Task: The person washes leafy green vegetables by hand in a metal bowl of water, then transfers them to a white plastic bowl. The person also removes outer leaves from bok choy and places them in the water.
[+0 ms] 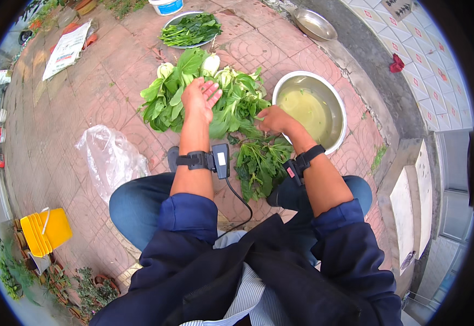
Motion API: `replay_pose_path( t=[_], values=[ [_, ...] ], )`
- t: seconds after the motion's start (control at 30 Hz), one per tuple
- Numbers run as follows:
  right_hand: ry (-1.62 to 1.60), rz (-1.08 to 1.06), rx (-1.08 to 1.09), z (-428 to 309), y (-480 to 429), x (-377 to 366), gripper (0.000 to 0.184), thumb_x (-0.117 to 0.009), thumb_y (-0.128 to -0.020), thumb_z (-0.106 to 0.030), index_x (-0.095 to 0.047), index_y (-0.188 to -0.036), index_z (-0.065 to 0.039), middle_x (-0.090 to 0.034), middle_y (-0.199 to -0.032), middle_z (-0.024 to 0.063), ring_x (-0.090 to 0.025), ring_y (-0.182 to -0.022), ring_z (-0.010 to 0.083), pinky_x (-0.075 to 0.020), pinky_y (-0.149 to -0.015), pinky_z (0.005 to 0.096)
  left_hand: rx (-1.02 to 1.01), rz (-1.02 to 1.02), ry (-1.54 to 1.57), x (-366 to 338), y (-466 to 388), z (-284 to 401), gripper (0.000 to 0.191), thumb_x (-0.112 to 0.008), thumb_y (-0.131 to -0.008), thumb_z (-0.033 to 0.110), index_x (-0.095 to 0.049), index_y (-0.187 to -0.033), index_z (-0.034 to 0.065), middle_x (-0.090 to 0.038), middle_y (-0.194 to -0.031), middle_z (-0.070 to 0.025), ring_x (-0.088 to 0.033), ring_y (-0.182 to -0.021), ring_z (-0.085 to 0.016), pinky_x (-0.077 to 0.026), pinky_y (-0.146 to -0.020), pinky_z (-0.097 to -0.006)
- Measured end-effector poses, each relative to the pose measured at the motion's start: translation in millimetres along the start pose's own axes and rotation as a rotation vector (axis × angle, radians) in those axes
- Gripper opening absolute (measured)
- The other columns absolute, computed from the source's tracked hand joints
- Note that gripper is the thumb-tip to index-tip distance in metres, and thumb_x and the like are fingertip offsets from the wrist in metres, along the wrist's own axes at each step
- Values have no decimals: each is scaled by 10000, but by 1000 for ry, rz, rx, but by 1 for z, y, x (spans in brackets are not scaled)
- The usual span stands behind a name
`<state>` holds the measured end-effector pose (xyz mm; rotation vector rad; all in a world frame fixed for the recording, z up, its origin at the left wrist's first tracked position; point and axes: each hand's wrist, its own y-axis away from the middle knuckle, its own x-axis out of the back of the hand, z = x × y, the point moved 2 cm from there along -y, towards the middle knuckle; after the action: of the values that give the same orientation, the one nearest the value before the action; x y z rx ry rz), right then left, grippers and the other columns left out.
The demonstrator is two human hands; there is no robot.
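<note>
My left hand (202,97) is above a heap of leafy greens (167,98) on the paving, its fingers apart and nothing in it. The heap has pale white stem bases at its far side. My right hand (277,119) is between the heap and a metal basin (340,98), its fingers curled down. A bit of green shows by its fingertips, but whether they pinch it is hidden. Shallow cloudy water (304,108) with small green scraps fills the basin's bottom. Nearer to me, a darker bunch of greens (257,167) lies between my feet.
A bowl of green leaves (190,30) stands beyond the heap, near a white bucket (165,7). An empty metal basin (314,24) rests by the concrete edge. To the left are a clear plastic bag (110,157), a white sack (67,51) and a yellow plastic container (47,232).
</note>
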<state>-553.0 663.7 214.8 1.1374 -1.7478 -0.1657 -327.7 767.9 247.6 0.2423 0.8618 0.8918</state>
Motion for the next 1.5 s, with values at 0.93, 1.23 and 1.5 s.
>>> replay_pose_path(
  t=[0.93, 1.23, 1.5],
  values=[
    [-133, 223, -201, 6, -347, 54, 541, -808, -797, -487, -772, -1044, -7, -742, -1136, 225, -703, -1094, 362, -546, -918, 450, -35, 279, 5, 42, -104, -45, 235, -549, -998, 134, -643, -1155, -14, -698, -994, -148, -687, -852, -217, -596, -718, -351],
    [5, 96, -250, -20, -354, 49, 594, -787, -802, -523, -765, -1096, -7, -746, -1133, 210, -702, -1095, 330, -541, -925, 394, -76, 211, -3, 46, -112, -44, 208, -557, -1015, 141, -658, -1124, -5, -710, -990, -139, -698, -835, -210, -593, -713, -340],
    [-279, 120, -224, -12, -349, 43, 642, -890, -728, -402, -724, -1094, 99, -745, -1114, 231, -708, -1082, 309, -537, -917, 389, -104, 192, -1, 41, -111, -40, 205, -564, -1018, 152, -661, -1119, 3, -709, -986, -133, -692, -834, -198, -583, -719, -325]
  ],
)
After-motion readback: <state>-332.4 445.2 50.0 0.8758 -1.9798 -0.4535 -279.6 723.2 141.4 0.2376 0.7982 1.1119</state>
